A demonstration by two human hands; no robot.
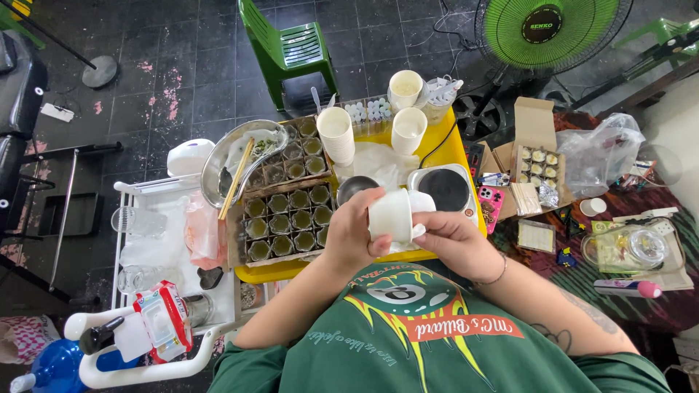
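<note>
My left hand (349,233) grips a white paper cup (391,213), held on its side over the front edge of the yellow tray (444,142). My right hand (455,239) is at the cup's right end, its fingers closed on a bit of white tissue (419,231) against the cup. Just behind the cup lie a small dark metal bowl (354,186) and a white electric hotplate (445,189). A cardboard grid box (287,207) of several small glass jars sits left of my hands. Stacks of white cups (335,133) stand further back.
A metal bowl with chopsticks (237,160) rests at the tray's left. A white trolley (156,240) holds glasses and a wipes packet. To the right lie an open carton of jars (537,160), a plastic bag, a pink phone (489,200) and a glass lid. A green chair and fan stand behind.
</note>
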